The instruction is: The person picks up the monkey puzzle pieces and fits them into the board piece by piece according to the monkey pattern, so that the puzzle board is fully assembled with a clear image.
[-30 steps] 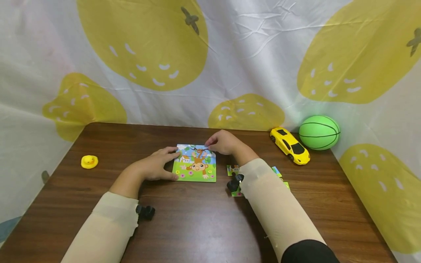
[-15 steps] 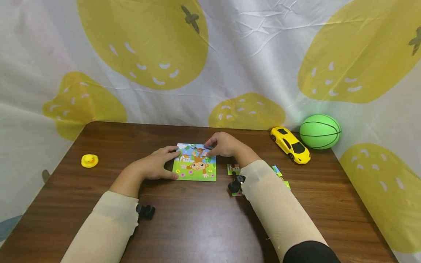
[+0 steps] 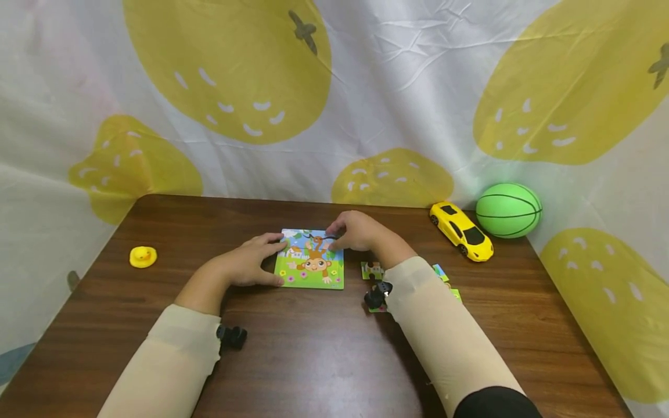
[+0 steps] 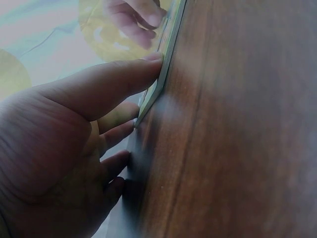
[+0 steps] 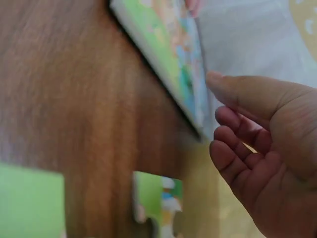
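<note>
A square monkey jigsaw puzzle (image 3: 309, 280) lies flat on the table, its picture largely filled in. My left hand (image 3: 245, 262) spreads around its left side, thumb at the lower left edge and fingers at the upper left. In the left wrist view, the thumb (image 4: 133, 77) rests on the puzzle's rim. At the upper right corner is my right hand (image 3: 358, 230), thumb and fingertips over the puzzle. The right wrist view shows its thumb (image 5: 237, 89) by the board, the other fingers loosely bent. No piece is visible between them.
Several loose puzzle pieces (image 3: 371, 269) lie right of the puzzle, partly hidden under my right forearm. A yellow toy car (image 3: 461, 231) and a green ball (image 3: 508, 210) stand at the back right. A yellow rubber duck (image 3: 143, 256) sits at the left. A patterned curtain hangs behind.
My right thumb has moved down from the puzzle's upper right corner, spreading away from the index finger. The left hand and the puzzle look the same.
</note>
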A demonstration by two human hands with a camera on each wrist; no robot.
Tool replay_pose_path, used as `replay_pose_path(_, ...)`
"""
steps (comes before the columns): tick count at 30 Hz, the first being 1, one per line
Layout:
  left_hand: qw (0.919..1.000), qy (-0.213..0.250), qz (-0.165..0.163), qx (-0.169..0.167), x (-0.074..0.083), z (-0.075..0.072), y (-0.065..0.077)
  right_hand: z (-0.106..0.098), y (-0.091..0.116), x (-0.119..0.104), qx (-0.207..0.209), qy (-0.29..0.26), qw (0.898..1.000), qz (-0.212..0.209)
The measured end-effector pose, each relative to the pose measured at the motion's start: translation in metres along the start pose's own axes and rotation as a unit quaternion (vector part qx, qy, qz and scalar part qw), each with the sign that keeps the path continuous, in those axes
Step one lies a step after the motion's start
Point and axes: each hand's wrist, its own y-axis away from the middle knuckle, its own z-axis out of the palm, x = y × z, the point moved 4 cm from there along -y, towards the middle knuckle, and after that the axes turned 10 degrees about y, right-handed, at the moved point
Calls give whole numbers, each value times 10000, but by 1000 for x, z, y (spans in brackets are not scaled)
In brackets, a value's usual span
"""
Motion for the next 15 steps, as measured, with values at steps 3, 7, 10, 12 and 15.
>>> replay_pose_path(3, 10000, -7, 14, 16, 0, 0, 0, -6, 12, 1, 194, -162, 9996, -105)
replay_pose_path(7, 10000, -41, 33, 31, 0, -1, 0, -11, 33, 10, 407, -346, 9985, -147)
replay_pose_path(10, 10000, -43, 31, 24, 0, -2, 1, -13, 51, 21, 489, -360, 9981, -85)
replay_pose_path(12, 10000, -39, 31, 25, 0, -2, 1, -14, 62, 28, 542, -330, 9980, -57)
replay_pose_path(15, 10000, -36, 21, 45, -1, -1, 1, -17, 78, 36, 593, -356, 9976, -11)
